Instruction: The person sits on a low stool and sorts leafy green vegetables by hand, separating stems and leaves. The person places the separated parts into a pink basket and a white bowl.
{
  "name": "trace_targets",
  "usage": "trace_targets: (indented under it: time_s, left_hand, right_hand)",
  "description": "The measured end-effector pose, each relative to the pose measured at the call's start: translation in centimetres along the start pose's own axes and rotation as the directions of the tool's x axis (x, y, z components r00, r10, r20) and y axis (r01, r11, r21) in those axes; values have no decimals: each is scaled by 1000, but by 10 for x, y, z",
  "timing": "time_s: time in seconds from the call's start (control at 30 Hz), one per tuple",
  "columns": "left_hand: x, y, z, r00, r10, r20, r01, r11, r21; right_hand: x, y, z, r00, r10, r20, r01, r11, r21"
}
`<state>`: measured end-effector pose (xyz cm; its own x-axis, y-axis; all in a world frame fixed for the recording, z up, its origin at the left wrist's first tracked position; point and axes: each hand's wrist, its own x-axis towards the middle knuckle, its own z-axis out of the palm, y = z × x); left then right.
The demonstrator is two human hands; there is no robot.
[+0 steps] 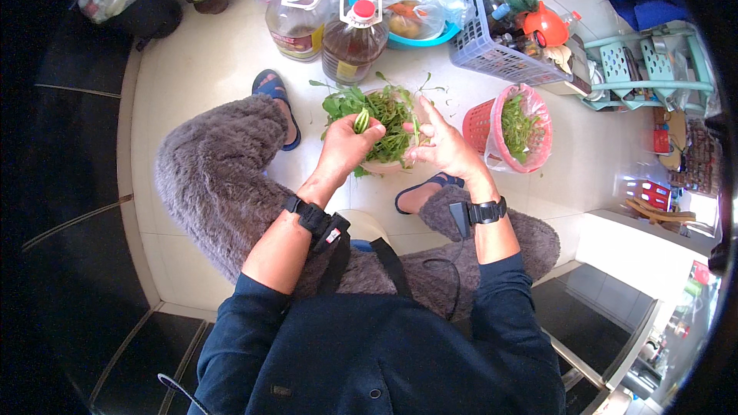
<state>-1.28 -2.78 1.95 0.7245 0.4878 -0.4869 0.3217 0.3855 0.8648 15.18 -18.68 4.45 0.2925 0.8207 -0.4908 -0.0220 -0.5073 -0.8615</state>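
My left hand (345,145) is closed around a small bunch of green stems (361,120), whose pale green ends stick up between thumb and fingers. To its right, my right hand (444,145) has its fingers spread. A thin green sprig (416,134) lies against those fingertips; whether they grip it, I cannot tell. Below both hands, a heap of leafy greens (386,108) fills a round, pale container (381,168) on the floor, hiding most of it. Some leaves hang over its rim.
A pink plastic basket (479,127), lined with a clear bag and holding greens (519,129), stands at right. Two big bottles with red caps (353,49) (297,29), a blue basin (429,39) and a grey-blue crate (490,55) stand beyond. Leaf scraps dot the tiled floor (230,46).
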Motion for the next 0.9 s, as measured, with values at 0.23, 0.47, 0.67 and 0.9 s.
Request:
trace_targets:
  time_s: [0.23, 0.47, 0.67, 0.9]
  left_hand:
    - [-1, -17, 12, 980, -143, 137, 146, 989, -10]
    - [3, -22, 13, 996, -70, 47, 83, 927, -366]
    - [6, -19, 11, 1000, -6, -18, 0, 933, -360]
    - [9, -26, 6, 998, -52, -41, 33, 926, -375]
  right_hand:
    - [-6, -10, 25, 995, 24, 95, 11, 933, -360]
    - [-6, 4, 30, 999, -21, -29, 17, 990, -138]
    - [-6, 18, 20, 990, -27, -142, 27, 1000, -8]
    - [-4, 19, 10, 984, -22, -174, 44, 991, 128]
